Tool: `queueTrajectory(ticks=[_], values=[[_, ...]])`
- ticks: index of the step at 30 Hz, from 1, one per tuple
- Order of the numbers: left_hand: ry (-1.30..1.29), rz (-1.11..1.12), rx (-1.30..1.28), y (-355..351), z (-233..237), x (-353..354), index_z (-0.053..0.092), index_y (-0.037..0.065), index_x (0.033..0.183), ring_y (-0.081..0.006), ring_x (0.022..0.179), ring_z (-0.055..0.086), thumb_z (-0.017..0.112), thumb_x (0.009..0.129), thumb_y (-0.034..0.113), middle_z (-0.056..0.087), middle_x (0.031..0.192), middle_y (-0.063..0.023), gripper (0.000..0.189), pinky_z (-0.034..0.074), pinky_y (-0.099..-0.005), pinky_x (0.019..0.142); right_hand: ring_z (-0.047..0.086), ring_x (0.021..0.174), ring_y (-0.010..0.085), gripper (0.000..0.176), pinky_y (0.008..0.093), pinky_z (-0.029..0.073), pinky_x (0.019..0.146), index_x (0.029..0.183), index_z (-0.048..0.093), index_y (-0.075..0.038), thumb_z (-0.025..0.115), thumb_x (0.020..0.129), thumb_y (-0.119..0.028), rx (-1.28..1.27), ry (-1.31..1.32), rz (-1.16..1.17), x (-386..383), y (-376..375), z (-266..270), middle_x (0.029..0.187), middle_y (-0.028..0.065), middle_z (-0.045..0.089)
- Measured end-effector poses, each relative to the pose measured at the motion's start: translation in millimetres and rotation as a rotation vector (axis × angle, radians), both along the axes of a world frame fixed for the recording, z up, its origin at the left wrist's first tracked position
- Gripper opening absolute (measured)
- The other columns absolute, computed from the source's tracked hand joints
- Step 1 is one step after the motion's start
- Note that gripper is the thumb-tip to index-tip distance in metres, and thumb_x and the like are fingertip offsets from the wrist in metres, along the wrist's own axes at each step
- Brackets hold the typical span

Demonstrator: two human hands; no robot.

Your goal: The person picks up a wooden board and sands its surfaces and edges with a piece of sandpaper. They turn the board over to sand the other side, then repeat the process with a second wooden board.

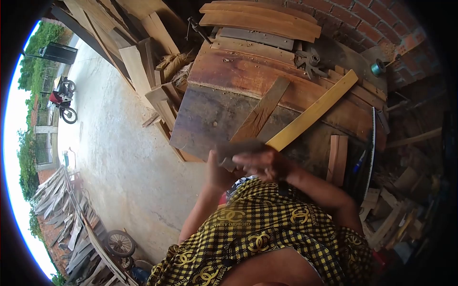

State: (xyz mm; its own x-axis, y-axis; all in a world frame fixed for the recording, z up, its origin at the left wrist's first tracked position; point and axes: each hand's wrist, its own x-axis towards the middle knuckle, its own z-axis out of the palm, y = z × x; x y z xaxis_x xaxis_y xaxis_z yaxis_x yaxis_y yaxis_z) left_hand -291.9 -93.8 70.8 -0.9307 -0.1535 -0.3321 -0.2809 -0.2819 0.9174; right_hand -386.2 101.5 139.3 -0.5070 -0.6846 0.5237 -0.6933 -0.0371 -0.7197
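Observation:
Close to my body, at the near edge of the workbench [205, 117], my left hand [220, 172] is wrapped round the left end of a dark, flat piece [241, 147], blurred by motion. My right hand [265, 164] lies against the same piece from the right, its fingers bent over the near side. A yellow wooden strip [312, 112] runs from beside my right hand up to the back right. A brown carved wood piece [262, 112] lies slanted just beyond the dark piece. What is under my palms is hidden.
Curved boards [260, 19], a metal clamp [198, 29] and a metal part [312, 62] are at the bench's back. A short wood block [337, 159], a blue marker [359, 162] and a long metal edge [371, 157] are right. Scrap wood [138, 66] leans left.

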Motion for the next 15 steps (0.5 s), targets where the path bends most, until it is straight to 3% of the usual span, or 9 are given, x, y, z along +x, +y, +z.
queueTrajectory(ticks=[1,2,3,5,6,9,11,13,15], values=[[-0.130,-0.066,0.506,-1.0,32.5,-6.2,0.049,0.002,0.126,-0.0171,0.067,0.047,0.044,0.091,0.052,0.057,0.091,-0.0117,0.061,0.041,-0.0285,0.060,0.056,0.120,0.0305,0.042,0.0449,0.042,0.104,0.126,0.059,-0.007,0.068,0.085,-0.013,0.027,-0.045,-0.067,-22.5,6.5,-15.8,0.131,0.0121,0.059],[-0.262,-0.139,1.006,-4.0,50.5,-12.5,0.049,0.002,0.126,-0.0171,0.067,0.048,0.043,0.092,0.053,0.059,0.094,-0.0123,0.062,0.042,-0.0281,0.060,0.059,0.114,0.0319,0.038,0.0428,0.046,0.099,0.124,0.059,-0.004,0.066,0.088,-0.014,0.053,-0.082,-0.372,-42.3,12.2,-43.9,0.124,0.0141,0.062],[-0.268,-0.159,1.000,-10.9,38.5,-8.1,0.049,0.002,0.126,-0.0171,0.067,0.048,0.043,0.092,0.053,0.059,0.094,-0.0123,0.062,0.042,-0.0281,0.060,0.061,0.107,0.0346,0.034,0.0416,0.049,0.092,0.122,0.059,-0.002,0.062,0.092,-0.018,0.065,-0.245,-0.535,-63.3,24.9,-68.4,0.117,0.0170,0.064],[-0.184,-0.261,-0.064,-22.5,2.8,10.8,0.048,0.003,0.126,-0.0145,0.065,0.046,0.043,0.094,0.051,0.060,0.096,-0.0120,0.058,0.040,-0.0250,0.057,0.063,0.097,0.0373,0.033,0.0426,0.051,0.086,0.121,0.059,-0.002,0.057,0.096,-0.024,0.140,-0.045,-0.690,-106.3,44.8,-96.6,0.110,0.0186,0.065],[-0.173,-0.281,-0.066,-20.0,12.7,7.8,0.048,0.003,0.126,-0.0145,0.065,0.046,0.043,0.094,0.051,0.060,0.096,-0.0120,0.058,0.040,-0.0250,0.057,0.063,0.097,0.0373,0.033,0.0426,0.051,0.086,0.121,0.059,-0.002,0.057,0.096,-0.024,0.137,-0.036,-0.711,-107.3,45.8,-94.1,0.110,0.0186,0.065],[-0.183,-0.104,0.398,-3.2,56.7,-4.2,0.051,0.002,0.124,-0.0090,0.059,0.041,0.052,0.095,0.037,0.062,0.100,-0.0121,0.045,0.036,-0.0210,0.054,0.062,0.104,0.0368,0.035,0.0431,0.051,0.089,0.122,0.060,-0.006,0.064,0.091,-0.021,0.150,-0.024,-0.601,-88.0,26.0,-71.8,0.112,0.0173,0.065],[-0.190,-0.165,0.215,-3.9,69.0,-11.1,0.056,0.001,0.119,-0.0091,0.067,0.047,0.053,0.094,0.029,0.065,0.101,-0.0102,0.037,0.041,-0.0234,0.061,0.058,0.118,0.0330,0.043,0.0417,0.047,0.099,0.126,0.059,-0.007,0.069,0.084,-0.011,0.069,0.064,-0.292,-41.4,2.5,-31.1,0.129,0.0136,0.060],[-0.208,-0.196,0.032,-5.7,70.2,-13.7,0.061,0.000,0.114,-0.0092,0.075,0.053,0.053,0.094,0.021,0.067,0.102,-0.0083,0.031,0.045,-0.0259,0.067,0.058,0.119,0.0317,0.046,0.0429,0.047,0.100,0.129,0.057,-0.008,0.069,0.085,-0.012,0.055,0.072,0.000,-7.8,-5.5,-16.1,0.131,0.0111,0.059],[-0.146,-0.210,-0.123,-7.0,67.7,-8.9,0.056,-0.002,0.127,-0.0132,0.085,0.060,0.053,0.095,0.019,0.067,0.107,-0.0122,0.038,0.049,-0.0264,0.073,0.059,0.116,0.0324,0.047,0.0428,0.048,0.098,0.128,0.057,-0.008,0.071,0.084,-0.013,0.039,0.154,-0.139,-37.2,2.5,-24.8,0.126,0.0119,0.061]])
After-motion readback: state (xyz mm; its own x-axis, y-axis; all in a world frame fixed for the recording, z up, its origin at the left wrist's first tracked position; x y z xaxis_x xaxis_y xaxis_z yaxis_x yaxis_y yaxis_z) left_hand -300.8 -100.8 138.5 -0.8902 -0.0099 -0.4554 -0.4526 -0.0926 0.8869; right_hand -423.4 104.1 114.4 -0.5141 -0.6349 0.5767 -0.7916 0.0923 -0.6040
